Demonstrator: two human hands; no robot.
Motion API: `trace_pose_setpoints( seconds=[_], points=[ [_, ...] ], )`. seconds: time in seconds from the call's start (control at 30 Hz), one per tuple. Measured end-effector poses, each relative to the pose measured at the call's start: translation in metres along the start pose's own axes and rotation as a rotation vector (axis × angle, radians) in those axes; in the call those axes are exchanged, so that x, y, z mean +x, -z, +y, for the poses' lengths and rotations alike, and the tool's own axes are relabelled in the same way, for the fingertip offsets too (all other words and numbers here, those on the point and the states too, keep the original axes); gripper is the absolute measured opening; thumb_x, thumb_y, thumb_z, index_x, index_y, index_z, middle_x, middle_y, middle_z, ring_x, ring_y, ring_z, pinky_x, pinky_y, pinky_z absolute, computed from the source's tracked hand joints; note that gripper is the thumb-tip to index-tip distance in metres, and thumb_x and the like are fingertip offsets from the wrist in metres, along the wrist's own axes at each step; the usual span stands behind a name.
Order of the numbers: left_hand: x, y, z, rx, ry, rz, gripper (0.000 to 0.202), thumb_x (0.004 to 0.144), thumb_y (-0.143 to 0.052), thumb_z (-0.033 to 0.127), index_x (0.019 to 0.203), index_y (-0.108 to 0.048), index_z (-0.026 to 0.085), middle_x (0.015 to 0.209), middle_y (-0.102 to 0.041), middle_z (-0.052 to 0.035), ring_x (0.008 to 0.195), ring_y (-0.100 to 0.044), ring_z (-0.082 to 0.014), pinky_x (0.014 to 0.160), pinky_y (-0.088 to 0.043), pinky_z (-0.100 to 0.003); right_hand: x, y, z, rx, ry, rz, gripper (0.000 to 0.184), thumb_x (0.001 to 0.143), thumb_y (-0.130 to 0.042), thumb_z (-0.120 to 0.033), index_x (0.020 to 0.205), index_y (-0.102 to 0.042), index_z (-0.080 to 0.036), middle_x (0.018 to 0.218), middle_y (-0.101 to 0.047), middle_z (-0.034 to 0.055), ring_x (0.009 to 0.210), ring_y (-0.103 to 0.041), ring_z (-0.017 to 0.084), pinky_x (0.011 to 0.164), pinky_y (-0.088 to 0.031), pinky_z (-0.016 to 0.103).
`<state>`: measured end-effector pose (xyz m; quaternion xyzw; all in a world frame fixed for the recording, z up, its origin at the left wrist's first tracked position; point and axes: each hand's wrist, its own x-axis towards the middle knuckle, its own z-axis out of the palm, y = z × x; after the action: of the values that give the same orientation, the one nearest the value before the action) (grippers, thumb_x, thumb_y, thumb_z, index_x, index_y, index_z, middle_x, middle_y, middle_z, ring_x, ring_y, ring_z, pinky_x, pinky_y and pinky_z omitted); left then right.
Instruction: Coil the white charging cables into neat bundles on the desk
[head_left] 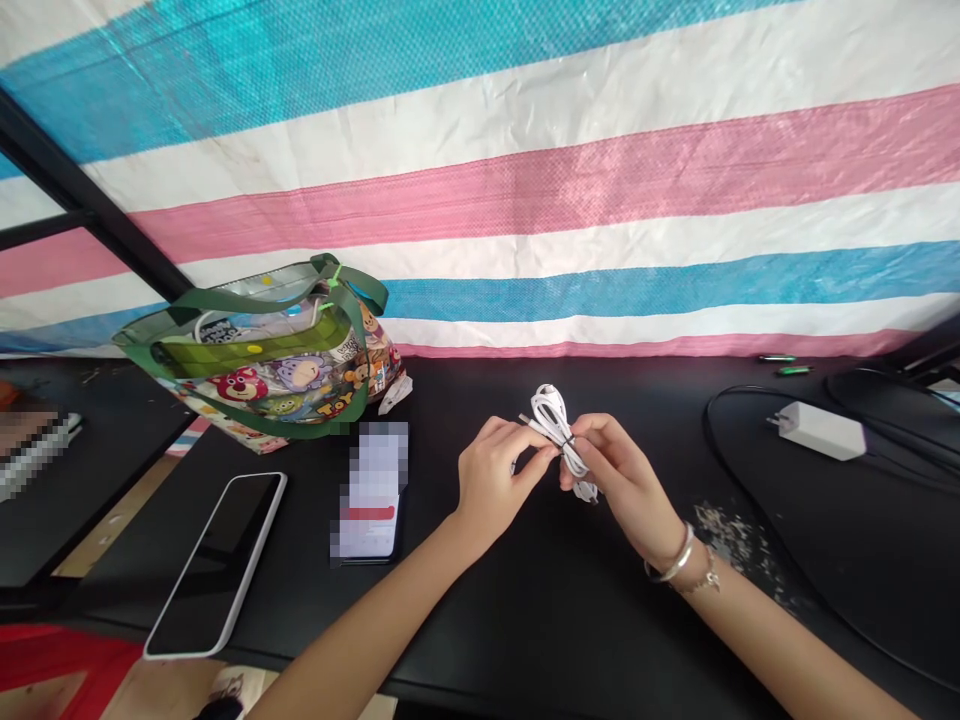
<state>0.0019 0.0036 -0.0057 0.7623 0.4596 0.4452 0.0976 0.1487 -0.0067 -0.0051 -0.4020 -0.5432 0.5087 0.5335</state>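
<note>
Two bare hands meet above a black counter (pixel 465 630), holding a coiled white cable (pixel 556 428) between them, bound at its middle by a dark tie (pixel 568 443). The right hand (pixel 621 470), with bracelets (pixel 684 556) at its wrist, pinches the coil between thumb and fingers. The left hand (pixel 491 465) has thumb and forefinger closed at the tie; whether they grip it or the cable beneath is hard to tell. To the left lie a white-edged phone (pixel 217 565) and a lit phone (pixel 375 490), near a green-handled cartoon bag (pixel 292 380). To the right is a white plug adapter (pixel 821 432). Striped sheeting (pixel 525 200) hangs behind.
</note>
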Motion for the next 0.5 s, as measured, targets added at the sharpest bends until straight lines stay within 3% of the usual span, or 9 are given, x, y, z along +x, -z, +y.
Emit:
trace_pose_setpoints(
  seconds=[0.2,0.37,0.5],
  points=[
    [0.0011,0.0,0.0002,-0.062,0.065,-0.088,0.018,0.083,-0.058,0.012,0.067,-0.064,0.02,0.063,-0.065,0.0034,0.062,-0.056,-0.0123,0.058,-0.042,-0.021,-0.0001,-0.0016,0.0014,0.083,-0.042,0.027,0.032,0.079,-0.063,-0.052,0.087,-0.05,-0.023,0.058,-0.058,-0.0057,0.049,-0.056,0.01,0.047,-0.048,0.022],
    [0.0008,-0.0009,-0.0005,-0.061,0.095,-0.086,0.017,0.08,-0.06,0.01,0.068,-0.064,0.021,0.067,-0.068,0.0036,0.065,-0.058,-0.013,0.059,-0.042,-0.022,0.0008,0.0013,0.0035,-0.103,0.067,0.038,0.031,0.082,-0.059,-0.053,0.087,-0.05,-0.023,0.063,-0.06,-0.0027,0.05,-0.06,0.012,0.043,-0.047,0.023],
    [0.0005,-0.0007,0.0002,-0.061,0.102,-0.012,0.012,0.078,-0.064,0.013,0.07,-0.064,0.021,0.068,-0.069,0.0035,0.066,-0.06,-0.0131,0.059,-0.044,-0.021,-0.0016,0.0014,0.0033,-0.257,0.169,0.065,0.029,0.086,-0.054,-0.052,0.088,-0.051,-0.023,0.066,-0.062,-0.0007,0.053,-0.065,0.015,0.044,-0.049,0.024]
  ],
)
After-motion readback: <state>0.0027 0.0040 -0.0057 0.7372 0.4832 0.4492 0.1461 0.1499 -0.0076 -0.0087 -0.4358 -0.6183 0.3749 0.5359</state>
